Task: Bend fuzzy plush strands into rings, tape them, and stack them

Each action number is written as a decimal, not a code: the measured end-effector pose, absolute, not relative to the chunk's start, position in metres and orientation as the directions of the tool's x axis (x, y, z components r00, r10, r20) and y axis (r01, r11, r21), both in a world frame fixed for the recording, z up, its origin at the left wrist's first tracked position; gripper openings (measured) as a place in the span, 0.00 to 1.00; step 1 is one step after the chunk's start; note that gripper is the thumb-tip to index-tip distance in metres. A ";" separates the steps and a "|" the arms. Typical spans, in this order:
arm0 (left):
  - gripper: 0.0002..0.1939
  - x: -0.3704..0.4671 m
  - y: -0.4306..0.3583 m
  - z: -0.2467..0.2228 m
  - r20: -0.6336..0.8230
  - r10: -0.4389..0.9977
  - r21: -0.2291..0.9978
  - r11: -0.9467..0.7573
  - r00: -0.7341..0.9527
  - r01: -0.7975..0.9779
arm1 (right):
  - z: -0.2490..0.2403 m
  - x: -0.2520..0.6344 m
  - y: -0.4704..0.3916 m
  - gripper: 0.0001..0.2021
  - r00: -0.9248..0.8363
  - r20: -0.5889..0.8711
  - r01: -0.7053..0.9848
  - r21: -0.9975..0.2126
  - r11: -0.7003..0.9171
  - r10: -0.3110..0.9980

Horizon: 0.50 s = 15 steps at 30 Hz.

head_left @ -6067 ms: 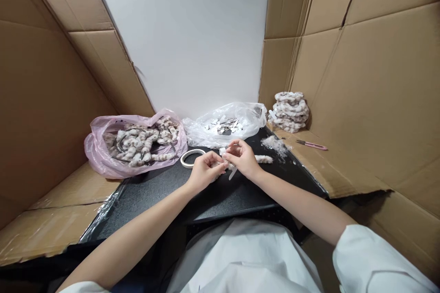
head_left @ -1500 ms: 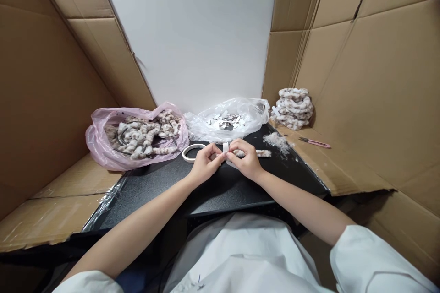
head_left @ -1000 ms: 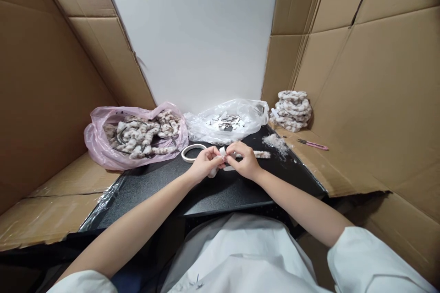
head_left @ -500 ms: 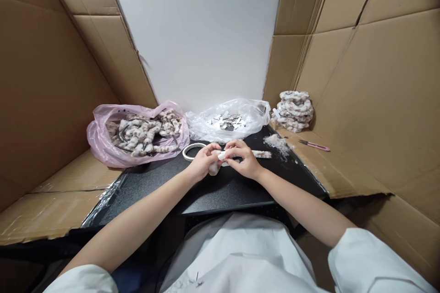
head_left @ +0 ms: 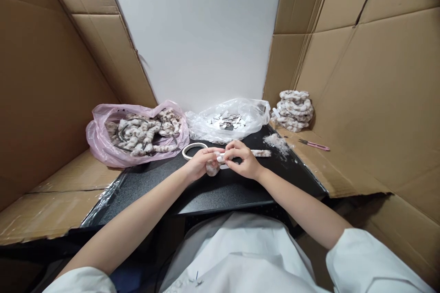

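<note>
My left hand [head_left: 200, 164] is closed around a furry band [head_left: 212, 169] in mottled white and brown. One part of the band droops below my left fingers, and a straight end pokes out to the right behind my right hand. With thumb and forefinger my right hand [head_left: 243, 160] pinches a small white strip [head_left: 220, 157] against the band, close to my left fingertips. The strip looks like tape, but the fingers partly cover it. Just behind my left hand lies a roll of white tape [head_left: 185, 152].
A pink plastic bag [head_left: 98, 146] of furry bands stands left. Behind my hands, a clear bag [head_left: 202, 130] holds small metal and white pieces. To the right are loose fluff [head_left: 277, 143], pink-handled snips [head_left: 316, 146] and stacked furry rings [head_left: 294, 112]. Cardboard walls [head_left: 385, 100] flank the black table [head_left: 213, 197].
My left fingers have shifted slightly at the white strip, and the drooping part of the band has moved a little left. My right hand has hardly moved.
</note>
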<state>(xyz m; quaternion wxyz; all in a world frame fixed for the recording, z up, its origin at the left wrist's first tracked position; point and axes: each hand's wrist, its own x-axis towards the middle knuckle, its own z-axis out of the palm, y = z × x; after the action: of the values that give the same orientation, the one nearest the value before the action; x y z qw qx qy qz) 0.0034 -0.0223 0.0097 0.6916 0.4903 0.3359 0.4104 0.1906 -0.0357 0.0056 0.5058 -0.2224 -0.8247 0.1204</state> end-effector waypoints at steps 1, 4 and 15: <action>0.19 0.003 -0.022 0.009 -0.068 0.896 0.957 0.183 0.439 -0.225 | 0.005 0.190 -0.036 0.04 -0.396 0.767 0.229 -0.450 0.863 0.505; 0.22 0.002 -0.020 0.006 -0.092 0.892 0.968 0.185 0.442 -0.172 | 0.005 0.190 -0.036 0.04 -0.412 0.732 0.195 -0.511 0.837 0.543; 0.20 0.004 -0.025 0.012 0.041 0.928 0.998 -0.018 0.370 -0.065 | 0.006 0.194 -0.033 0.04 -0.364 0.648 0.307 -0.595 0.743 0.669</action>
<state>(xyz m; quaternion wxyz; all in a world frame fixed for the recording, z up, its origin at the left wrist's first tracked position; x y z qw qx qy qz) 0.0042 -0.0250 0.0116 0.5929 0.5776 0.3736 0.4186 0.1943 -0.0328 0.0057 0.4752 -0.3037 -0.8035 0.1906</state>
